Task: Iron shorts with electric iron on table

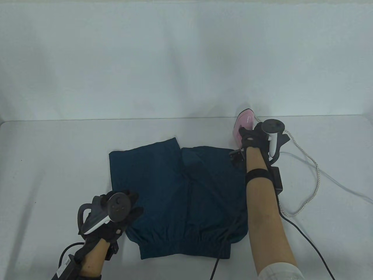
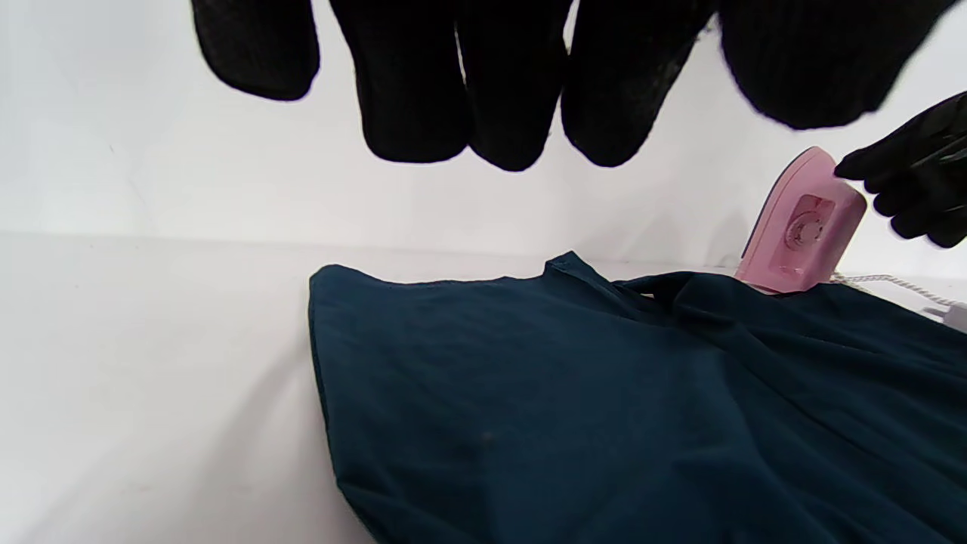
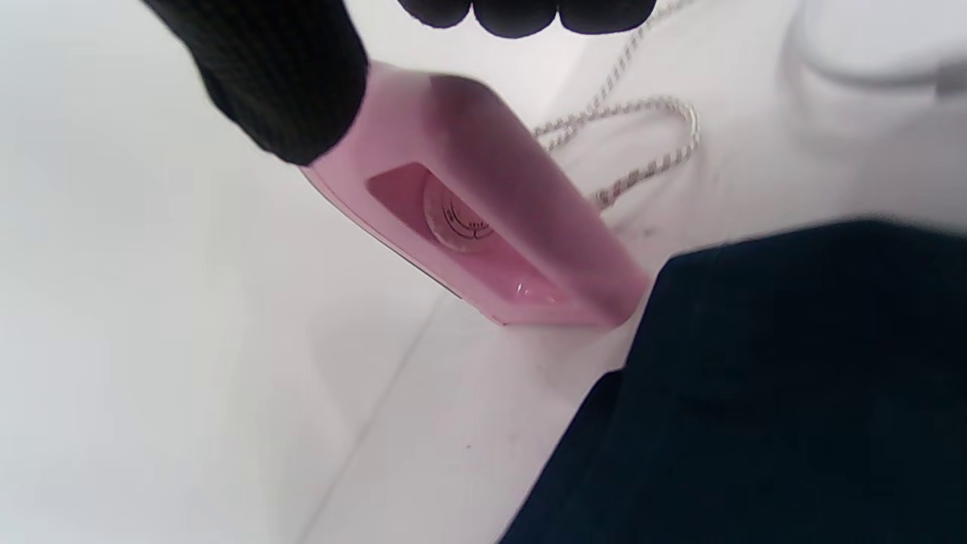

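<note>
Shorts point(image 1: 177, 198) of dark teal cloth lie spread flat on the white table point(image 1: 58, 163), near its front edge and about midway between its left and right sides, with the gathered waistband toward me and the two legs pointing at the back edge. Creases run across the right leg, and a fold stands up where the legs meet.

My left hand point(image 1: 116, 215) rests at the left side of the shorts near the waistband, palm down, its fingers point(image 2: 412, 91) straight and slightly apart, gripping nothing; from the left wrist view they hang above the cloth and I cannot tell whether they touch it.

My right hand point(image 1: 252, 137) reaches toward the back edge of the table, to the pink electric iron point(image 1: 243, 127). It stands upright on its heel just beyond the hem of the right leg, a round dial set in its handle recess. My thumb lies against one side of the iron's top and the other fingertips point(image 3: 521, 13) sit over the far side; whether they have clamped on it I cannot tell.

A braided white power cord point(image 1: 313, 175) trails from the iron in loops across the right part of the table, beside a smooth white cable point(image 1: 344, 186) running off the right edge.
</note>
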A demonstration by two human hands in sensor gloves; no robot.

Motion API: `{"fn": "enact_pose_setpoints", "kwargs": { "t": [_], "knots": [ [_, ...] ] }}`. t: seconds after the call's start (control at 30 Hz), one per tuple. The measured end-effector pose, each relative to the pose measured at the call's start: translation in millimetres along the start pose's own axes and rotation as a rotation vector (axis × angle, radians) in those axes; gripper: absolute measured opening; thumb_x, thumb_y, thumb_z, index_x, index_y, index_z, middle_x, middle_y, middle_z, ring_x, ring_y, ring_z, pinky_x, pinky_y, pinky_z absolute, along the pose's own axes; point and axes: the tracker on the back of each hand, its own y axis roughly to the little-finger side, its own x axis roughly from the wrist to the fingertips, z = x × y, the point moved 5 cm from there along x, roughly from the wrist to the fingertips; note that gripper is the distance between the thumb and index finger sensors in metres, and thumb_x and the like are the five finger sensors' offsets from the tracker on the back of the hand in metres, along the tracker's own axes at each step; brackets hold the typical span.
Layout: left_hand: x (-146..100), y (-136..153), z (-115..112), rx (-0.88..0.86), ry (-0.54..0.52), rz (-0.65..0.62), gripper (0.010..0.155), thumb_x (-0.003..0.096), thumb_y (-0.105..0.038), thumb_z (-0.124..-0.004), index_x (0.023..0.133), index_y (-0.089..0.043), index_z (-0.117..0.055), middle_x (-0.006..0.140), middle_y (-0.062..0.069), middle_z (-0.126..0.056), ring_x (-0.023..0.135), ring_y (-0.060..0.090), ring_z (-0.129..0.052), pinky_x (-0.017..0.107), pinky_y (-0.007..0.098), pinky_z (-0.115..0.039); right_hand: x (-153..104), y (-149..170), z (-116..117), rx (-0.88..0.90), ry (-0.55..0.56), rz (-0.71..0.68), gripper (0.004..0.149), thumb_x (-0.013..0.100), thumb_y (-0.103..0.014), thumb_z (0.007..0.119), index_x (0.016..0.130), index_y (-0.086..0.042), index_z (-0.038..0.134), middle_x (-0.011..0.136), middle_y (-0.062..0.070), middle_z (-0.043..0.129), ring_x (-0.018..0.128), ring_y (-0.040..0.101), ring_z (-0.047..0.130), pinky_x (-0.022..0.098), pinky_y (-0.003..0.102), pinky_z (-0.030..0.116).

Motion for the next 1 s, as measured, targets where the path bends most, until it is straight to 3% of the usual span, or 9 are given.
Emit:
{"fn": "enact_pose_setpoints", "kwargs": {
  "t": [0.23,0.37,0.67,1.0],
  "knots": [
    [-1,-8,4,0.028,-0.078,0.031,0.064,0.0463,-0.062,-0.073,0.103,-0.033,-0.067,0.111,-0.001,-0.067,0.100,0.033,-0.073,0.074,0.063,-0.057,-29,-15,-22,-0.278,0.059,-0.204,0.068,0.050,-0.052,0.084,0.107,-0.024,0.059,0.114,0.005,0.054,0.107,0.042,0.052,0.074,0.061,0.046],
    [-2,-16,3,0.047,-0.076,0.010,0.064,0.0463,-0.062,-0.073,0.103,-0.034,-0.068,0.110,-0.002,-0.068,0.099,0.032,-0.075,0.073,0.063,-0.058,-42,-9,-22,-0.460,-0.034,-0.298,0.061,0.051,-0.050,0.084,0.104,-0.027,0.066,0.114,0.000,0.058,0.108,0.038,0.054,0.075,0.059,0.047],
    [-7,-21,4,0.032,-0.078,-0.028,0.064,0.0461,-0.062,-0.073,0.103,-0.033,-0.069,0.109,-0.002,-0.070,0.099,0.032,-0.076,0.073,0.063,-0.059,-54,41,-14,-0.647,-0.228,-0.342,0.065,0.051,-0.051,0.081,0.109,-0.034,0.055,0.116,-0.001,0.056,0.110,0.036,0.051,0.076,0.059,0.044],
    [-9,-20,2,0.025,-0.061,-0.038,0.063,0.0461,-0.062,-0.073,0.103,-0.033,-0.069,0.109,-0.001,-0.070,0.099,0.032,-0.076,0.073,0.063,-0.059,-54,90,2,-0.876,-0.199,-0.315,0.067,0.051,-0.050,0.081,0.109,-0.032,0.051,0.115,-0.003,0.055,0.110,0.033,0.051,0.077,0.057,0.043]
  ]
}}
